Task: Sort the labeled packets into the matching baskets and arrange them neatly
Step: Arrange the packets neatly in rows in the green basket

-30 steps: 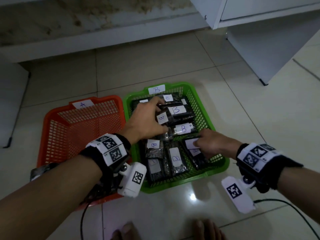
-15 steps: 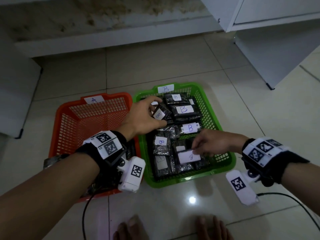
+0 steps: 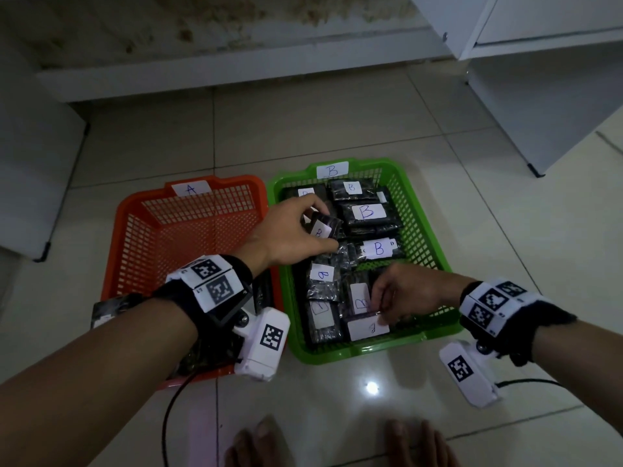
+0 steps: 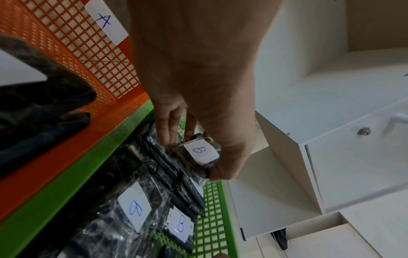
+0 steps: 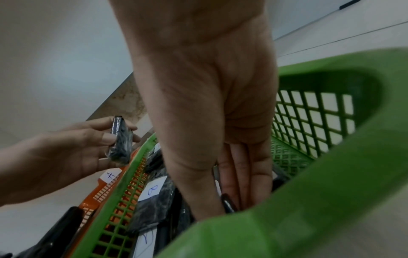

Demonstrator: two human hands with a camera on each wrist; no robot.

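The fingers of the left hand point(image 3: 292, 232) pinch a small B packet point(image 3: 324, 227) at centre frame, held tilted above the green basket point(image 3: 435, 261); lower right, the right hand point(image 3: 409, 291) grips a near-corner packet point(image 3: 368, 328), lying crosswise.

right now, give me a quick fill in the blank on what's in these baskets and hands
1. The left hand holds a packet labelled ____.
2. The orange basket wears a tag reading ____.
3. The right hand reaches into the ____ basket.
4. The held packet is raised above the ____ basket.

Missing words: B; A; green; green
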